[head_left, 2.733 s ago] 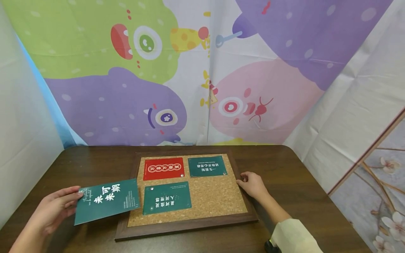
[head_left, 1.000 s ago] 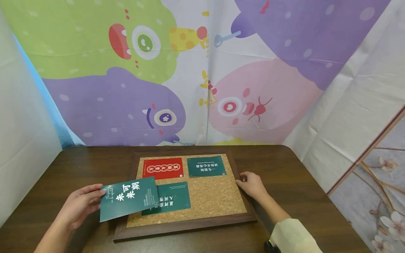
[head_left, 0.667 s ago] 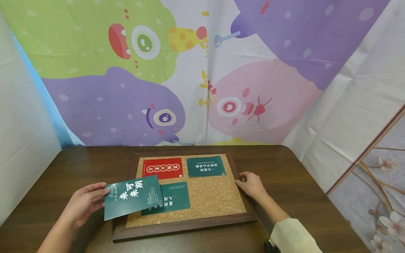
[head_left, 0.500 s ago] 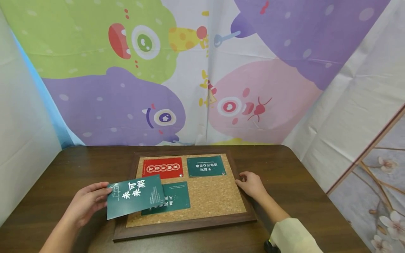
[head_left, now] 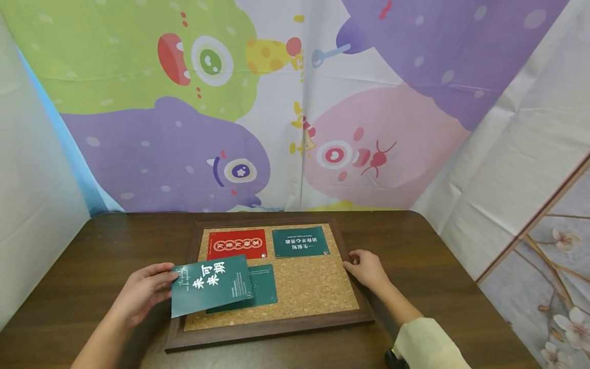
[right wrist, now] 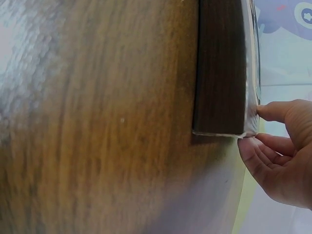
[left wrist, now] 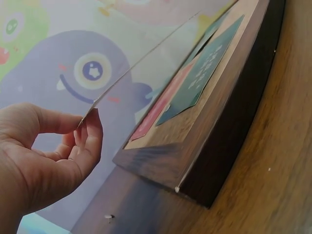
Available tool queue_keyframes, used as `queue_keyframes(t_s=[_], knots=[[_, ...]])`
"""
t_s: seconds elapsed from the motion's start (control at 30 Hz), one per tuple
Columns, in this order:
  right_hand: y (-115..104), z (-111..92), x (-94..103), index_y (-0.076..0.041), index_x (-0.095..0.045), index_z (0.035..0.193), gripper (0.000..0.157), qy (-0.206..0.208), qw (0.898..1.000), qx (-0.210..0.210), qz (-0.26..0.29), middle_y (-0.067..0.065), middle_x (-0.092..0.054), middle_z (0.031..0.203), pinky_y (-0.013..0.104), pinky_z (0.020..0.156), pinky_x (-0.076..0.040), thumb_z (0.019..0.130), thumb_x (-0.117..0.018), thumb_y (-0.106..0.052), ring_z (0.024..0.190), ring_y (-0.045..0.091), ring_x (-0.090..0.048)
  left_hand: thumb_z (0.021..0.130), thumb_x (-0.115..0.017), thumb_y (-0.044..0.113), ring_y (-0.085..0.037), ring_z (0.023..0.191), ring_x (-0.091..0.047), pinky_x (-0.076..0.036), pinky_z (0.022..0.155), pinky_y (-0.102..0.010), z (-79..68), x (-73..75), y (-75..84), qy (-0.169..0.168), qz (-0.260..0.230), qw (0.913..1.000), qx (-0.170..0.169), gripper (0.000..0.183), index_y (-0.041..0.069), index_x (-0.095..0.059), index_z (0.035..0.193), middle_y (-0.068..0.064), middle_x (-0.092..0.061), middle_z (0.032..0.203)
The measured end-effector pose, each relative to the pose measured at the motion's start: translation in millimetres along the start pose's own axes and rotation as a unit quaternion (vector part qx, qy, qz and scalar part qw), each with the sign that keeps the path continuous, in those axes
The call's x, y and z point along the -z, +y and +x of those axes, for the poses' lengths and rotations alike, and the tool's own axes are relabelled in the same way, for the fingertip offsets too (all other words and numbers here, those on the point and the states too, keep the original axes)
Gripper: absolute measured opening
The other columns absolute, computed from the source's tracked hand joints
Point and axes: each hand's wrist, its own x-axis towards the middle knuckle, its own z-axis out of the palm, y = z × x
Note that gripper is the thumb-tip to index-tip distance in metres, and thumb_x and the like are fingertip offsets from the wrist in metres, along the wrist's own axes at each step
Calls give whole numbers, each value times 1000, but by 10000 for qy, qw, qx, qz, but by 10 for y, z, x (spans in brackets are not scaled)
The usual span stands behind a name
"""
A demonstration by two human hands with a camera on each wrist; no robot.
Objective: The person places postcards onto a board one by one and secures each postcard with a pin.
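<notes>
My left hand (head_left: 144,291) pinches a green card (head_left: 216,294) with white lettering by its left edge, between thumb and fingers. Edge-on in the left wrist view, that card (left wrist: 141,61) slants up above the framed cork board (head_left: 318,289). From the head, it overlaps a second green card (head_left: 265,289) on the board, hiding much of it. My right hand (head_left: 366,269) grips the board's right side, thumb on top of the wooden frame (right wrist: 222,68) and fingers against its outer side. Toward the board's far side lie a red card (head_left: 237,243) and another green card (head_left: 300,242).
The board lies on a dark brown wooden table (head_left: 133,241), slightly turned. Small pins show at some card corners. Behind the table hangs a cartoon curtain (head_left: 286,102), with pale cloth at both sides. A dark object (head_left: 394,359) sits at the right sleeve.
My left hand has carried the green card rightward over the board, where it now covers more of the near green card. My right hand has stayed on the frame.
</notes>
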Motion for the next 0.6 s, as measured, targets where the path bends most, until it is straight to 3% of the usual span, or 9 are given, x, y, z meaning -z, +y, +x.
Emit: queue_keyframes(t_s=[0.6], knots=[[9,5,0,6,-63,109,35,-11,10000,26,14,5,-56,75,27,60,-39,84,-67,-19,65,14,-47,93,-55,13,-7,79,-56,-54,69,-24,45,-294,78,-169,-83,9997,-157,46,-10,-36,127,1,-55,92]])
